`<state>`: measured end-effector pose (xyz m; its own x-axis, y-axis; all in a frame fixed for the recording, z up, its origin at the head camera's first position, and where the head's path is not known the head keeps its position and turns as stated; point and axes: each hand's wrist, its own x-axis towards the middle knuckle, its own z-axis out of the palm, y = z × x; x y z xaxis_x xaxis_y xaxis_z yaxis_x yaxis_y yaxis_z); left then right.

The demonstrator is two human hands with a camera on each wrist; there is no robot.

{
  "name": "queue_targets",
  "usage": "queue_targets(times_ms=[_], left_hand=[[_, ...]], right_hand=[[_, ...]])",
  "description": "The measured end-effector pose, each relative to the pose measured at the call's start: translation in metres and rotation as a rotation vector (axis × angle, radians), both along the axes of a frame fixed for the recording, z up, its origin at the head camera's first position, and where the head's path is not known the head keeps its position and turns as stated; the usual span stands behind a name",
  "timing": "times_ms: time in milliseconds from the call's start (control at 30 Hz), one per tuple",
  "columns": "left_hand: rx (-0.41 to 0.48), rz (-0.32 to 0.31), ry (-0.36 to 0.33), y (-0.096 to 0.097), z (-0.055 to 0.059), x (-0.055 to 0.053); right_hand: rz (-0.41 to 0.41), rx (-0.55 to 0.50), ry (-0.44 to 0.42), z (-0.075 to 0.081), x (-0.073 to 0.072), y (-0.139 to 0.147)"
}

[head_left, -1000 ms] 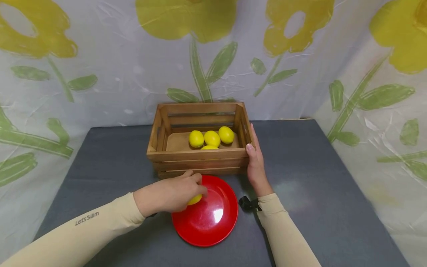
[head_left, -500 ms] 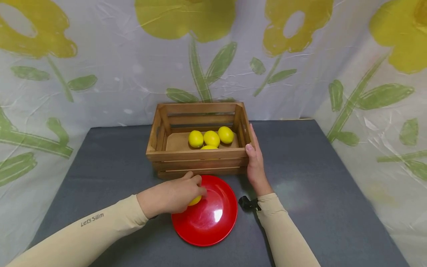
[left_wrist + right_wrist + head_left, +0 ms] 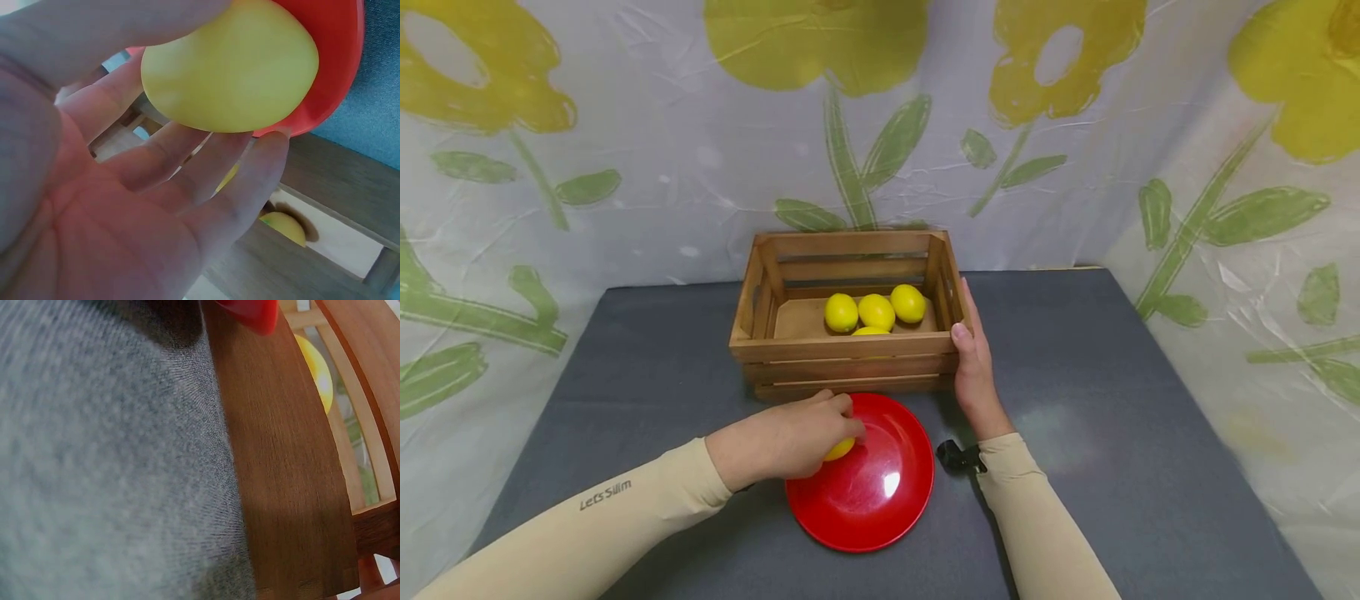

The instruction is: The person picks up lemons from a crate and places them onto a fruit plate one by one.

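Observation:
My left hand (image 3: 797, 435) holds a yellow lemon (image 3: 840, 450) over the left part of a red plate (image 3: 880, 517). In the left wrist view, the thumb lies along one side of the lemon (image 3: 231, 69) and the fingers (image 3: 231, 203) reach along the other. Behind the plate stands a slatted wooden crate (image 3: 850, 348) with several lemons (image 3: 876, 312) inside, one mostly hidden by its front wall. At the crate's right front corner, my right hand (image 3: 976, 375) grips it, thumb at the front rim and fingers along the outer side. The right wrist view does not show that hand's fingers.
A dark grey cloth (image 3: 1075, 400) covers the table. Flower-printed sheeting (image 3: 685, 167) hangs close behind the crate and along both sides. A black strap-like device (image 3: 958, 458) sits at the right wrist, close to the plate's right edge.
The left forearm has shifted slightly to the right since a second ago, with the lemon still in the hand. The right hand, crate and plate stay in place.

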<state>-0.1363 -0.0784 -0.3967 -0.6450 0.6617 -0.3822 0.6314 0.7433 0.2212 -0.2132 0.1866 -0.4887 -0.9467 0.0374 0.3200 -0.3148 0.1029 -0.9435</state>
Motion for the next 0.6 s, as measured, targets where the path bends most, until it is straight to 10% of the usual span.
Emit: queue_targets(times_ms=[367,600], left_hand=[[-0.020,0.034,-0.058,0.007,0.014,0.003],[-0.004,0.017,-0.078,0.008,0.049,-0.002]], right_hand=[[-0.010,0.008,-0.039,-0.004,0.004,0.001],[0.008,-0.023,-0.023,-0.001,-0.001,0.001]])
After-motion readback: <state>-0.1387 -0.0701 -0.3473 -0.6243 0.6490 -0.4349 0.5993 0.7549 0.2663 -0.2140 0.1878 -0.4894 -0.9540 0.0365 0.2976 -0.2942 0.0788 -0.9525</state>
